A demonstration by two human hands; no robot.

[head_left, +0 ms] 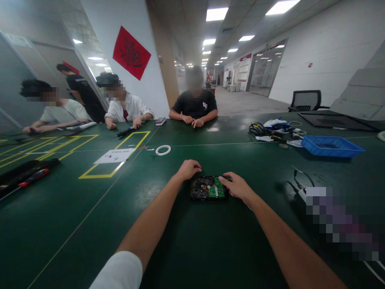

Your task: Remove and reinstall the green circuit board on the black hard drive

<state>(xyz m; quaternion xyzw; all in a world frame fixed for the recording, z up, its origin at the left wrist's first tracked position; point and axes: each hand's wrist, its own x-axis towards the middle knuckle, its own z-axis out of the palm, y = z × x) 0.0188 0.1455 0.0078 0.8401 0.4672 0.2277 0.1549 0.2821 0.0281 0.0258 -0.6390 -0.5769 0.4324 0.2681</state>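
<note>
We have a hard drive (200, 189) lying flat on the green table (192, 245), in front of us at the middle, with its green circuit board (215, 192) facing up on the right side. Our left hand (188, 170) is at the drive's far left corner, its fingers bent and close together; we cannot tell whether they touch the edge. Our right hand (238, 186) is at the right side, thumb reaching over the board's corner and forefinger a little apart from it. The other fingers are tucked under, and we cannot tell whether they close on anything.

Farther left of us lie a white ring (163, 150) and, beyond our left arm, a sheet of paper (114, 155) across a yellow outline (95, 176). Far to the right we see a blue tray (327, 151), with a heap of cables (257, 129) on its left. Across the table, at the far side, a person in a black shirt (192, 105) sits with both hands on the tabletop.
</note>
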